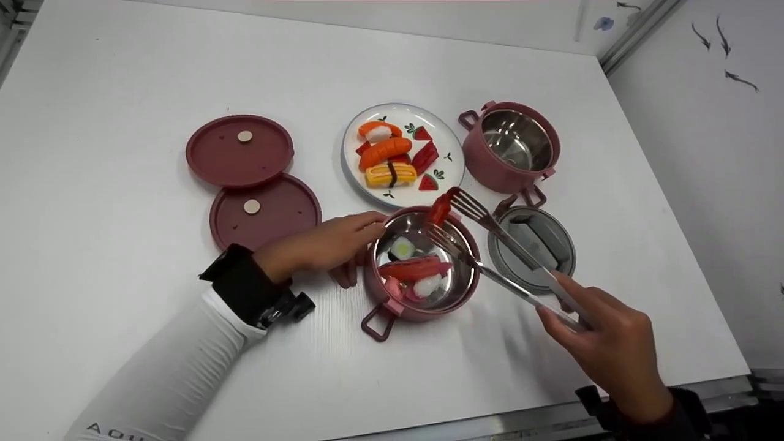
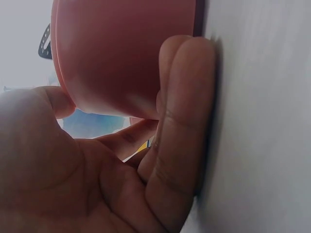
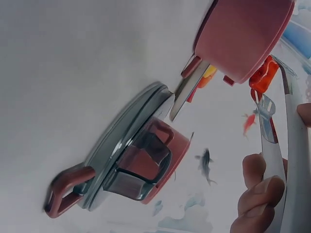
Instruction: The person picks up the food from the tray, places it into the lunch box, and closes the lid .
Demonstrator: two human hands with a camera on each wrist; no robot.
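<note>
My left hand (image 1: pixel 334 242) cups the near-left side of a dusky pink pot (image 1: pixel 422 315). In the left wrist view its thumb touches the rim and its lower fingers lie against the wall (image 2: pixel 116 58), near the tabletop. Metal tongs (image 1: pixel 517 285) are gripped in my right hand (image 1: pixel 612 343). Between their slotted tips, above the pot's far rim, is a shiny red toy food piece (image 1: pixel 439 210), also seen in the right wrist view as a red and orange piece (image 3: pixel 264 75). Inside the pot lie a white-and-green roll (image 1: pixel 402 248), a long red piece (image 1: pixel 410 268) and a white-topped piece (image 1: pixel 427 285).
Behind the pot stands a white plate (image 1: pixel 450 156) with orange, yellow and red toy sushi. A second pink pot (image 1: pixel 520 147) is at its right, beside a grey lid (image 1: pixel 533 245). Two maroon lids (image 1: pixel 214 153) (image 1: pixel 282 220) overlap at left.
</note>
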